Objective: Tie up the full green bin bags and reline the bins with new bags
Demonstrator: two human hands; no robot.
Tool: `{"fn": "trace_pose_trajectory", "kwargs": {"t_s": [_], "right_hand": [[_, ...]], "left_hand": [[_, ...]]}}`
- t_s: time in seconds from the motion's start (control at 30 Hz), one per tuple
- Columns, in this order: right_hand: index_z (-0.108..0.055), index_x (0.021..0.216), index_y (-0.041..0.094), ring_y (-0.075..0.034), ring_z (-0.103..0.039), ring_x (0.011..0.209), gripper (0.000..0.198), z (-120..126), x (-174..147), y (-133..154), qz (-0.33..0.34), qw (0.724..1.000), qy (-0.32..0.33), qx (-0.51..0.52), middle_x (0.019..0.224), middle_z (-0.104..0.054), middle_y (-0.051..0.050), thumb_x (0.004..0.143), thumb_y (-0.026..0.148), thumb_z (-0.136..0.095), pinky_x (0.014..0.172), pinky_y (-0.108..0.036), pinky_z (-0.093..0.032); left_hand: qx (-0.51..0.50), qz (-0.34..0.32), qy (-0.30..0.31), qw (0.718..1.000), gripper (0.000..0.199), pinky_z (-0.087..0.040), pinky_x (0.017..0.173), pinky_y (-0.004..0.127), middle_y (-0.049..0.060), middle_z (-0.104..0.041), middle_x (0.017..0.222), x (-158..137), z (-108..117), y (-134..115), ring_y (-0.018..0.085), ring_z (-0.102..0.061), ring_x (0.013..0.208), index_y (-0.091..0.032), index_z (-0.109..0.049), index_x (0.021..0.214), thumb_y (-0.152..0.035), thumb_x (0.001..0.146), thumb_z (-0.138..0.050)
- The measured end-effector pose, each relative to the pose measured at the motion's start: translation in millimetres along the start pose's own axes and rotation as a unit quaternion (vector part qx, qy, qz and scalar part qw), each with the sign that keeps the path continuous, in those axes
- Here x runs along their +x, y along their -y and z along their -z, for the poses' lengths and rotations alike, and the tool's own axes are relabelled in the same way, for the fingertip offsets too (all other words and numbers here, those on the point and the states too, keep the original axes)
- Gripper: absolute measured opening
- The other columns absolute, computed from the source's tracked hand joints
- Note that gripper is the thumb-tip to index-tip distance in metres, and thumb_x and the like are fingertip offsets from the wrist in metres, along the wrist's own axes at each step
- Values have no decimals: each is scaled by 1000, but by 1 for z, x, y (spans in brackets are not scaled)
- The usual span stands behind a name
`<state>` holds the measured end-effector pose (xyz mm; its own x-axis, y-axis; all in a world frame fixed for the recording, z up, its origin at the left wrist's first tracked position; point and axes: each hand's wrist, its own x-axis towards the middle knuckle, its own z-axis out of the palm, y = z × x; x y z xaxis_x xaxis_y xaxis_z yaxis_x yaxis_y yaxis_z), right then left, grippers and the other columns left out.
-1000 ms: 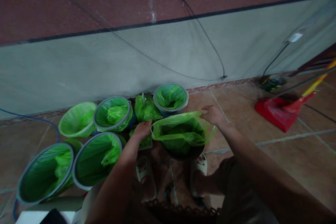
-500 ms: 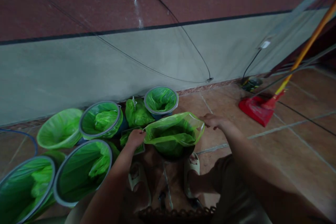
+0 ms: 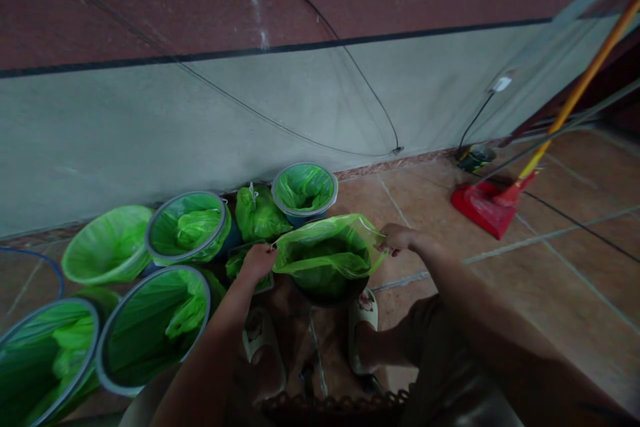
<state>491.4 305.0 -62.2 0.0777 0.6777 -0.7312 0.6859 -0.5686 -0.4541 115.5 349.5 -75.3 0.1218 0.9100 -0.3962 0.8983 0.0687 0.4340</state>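
A translucent green garbage bag (image 3: pixel 330 250) hangs inside a dark bin (image 3: pixel 325 297) that stands on the floor between my feet. My left hand (image 3: pixel 260 260) is closed on the bag's left edge, where a thin pale drawstring shows by the fingers. At the opposite side my right hand (image 3: pixel 399 240) pinches the right edge, also with pale string at the fingertips. The mouth of the bag is stretched wide between both hands, above the bin's rim. The bin's rim is mostly hidden under the bag.
Several bins lined with green bags stand at the left, one (image 3: pixel 156 330) close to my left forearm. A tied green bag (image 3: pixel 260 213) and a small lined bin (image 3: pixel 305 188) sit by the wall. A red dustpan (image 3: pixel 484 208), a yellow pole (image 3: pixel 575 103) and a can (image 3: pixel 476 159) are at right.
My right hand has shifted slightly left and down, and its fingers have curled more around the bag's edge. My left hand keeps its hold. The whole view has shifted a little.
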Motion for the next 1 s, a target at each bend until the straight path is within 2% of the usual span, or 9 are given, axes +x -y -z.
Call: {"fn": "trace_pose_trajectory", "kwargs": {"t_s": [0.13,0.3,0.43,0.57,0.73,0.93,1.0], "right_hand": [[-57,46,13,-15,-59,46,29,-2,6,1,-13,999,-13,-28,47,-57,-3,61,20,-81,47,-24,-48],[-61,54,12,-14,-56,41,23,-2,9,4,-66,995,-45,-58,44,-55,-3,68,20,-77,43,-25,-51],[-63,58,13,-13,-54,41,21,1,12,2,-68,993,-73,-70,45,-54,-3,68,23,-78,39,-24,-49],[-62,63,13,-10,-49,43,25,10,10,-5,-41,994,-96,16,48,-49,2,67,29,-80,39,-23,-49],[-65,73,12,-4,-37,41,30,23,-7,-6,1,981,-99,166,43,-37,9,69,38,-80,38,-16,-41],[-65,85,13,-3,-38,40,34,26,-20,-3,20,955,-33,294,45,-43,9,66,34,-83,36,-13,-34],[-64,85,14,-3,-41,40,30,25,-22,-2,18,947,-16,319,47,-46,8,68,31,-82,37,-13,-36]], "left_hand": [[30,-13,8,999,33,-33,58,23,0,-53,49,0,2,-3,13,-52,58,-16,-68,60,-26,85,-48],[56,-1,18,998,34,-32,59,24,2,-58,53,-2,4,-8,14,-55,60,-15,-71,66,-26,86,-47],[52,-4,19,998,34,-31,58,24,1,-56,52,-3,6,-10,14,-53,59,-15,-71,66,-27,86,-47],[38,-19,5,999,34,-32,59,24,1,-55,51,-3,10,-9,14,-53,58,-15,-70,61,-26,85,-48],[-16,-18,-2,1000,32,-32,57,23,0,-54,49,0,12,-4,14,-52,57,-17,-67,59,-31,83,-51],[-88,-19,-5,996,32,-31,54,23,0,-55,51,1,9,2,13,-52,55,-16,-65,58,-36,80,-52],[-93,-22,-4,995,33,-31,54,23,0,-55,51,1,9,2,13,-51,55,-16,-64,57,-36,80,-51]]}}
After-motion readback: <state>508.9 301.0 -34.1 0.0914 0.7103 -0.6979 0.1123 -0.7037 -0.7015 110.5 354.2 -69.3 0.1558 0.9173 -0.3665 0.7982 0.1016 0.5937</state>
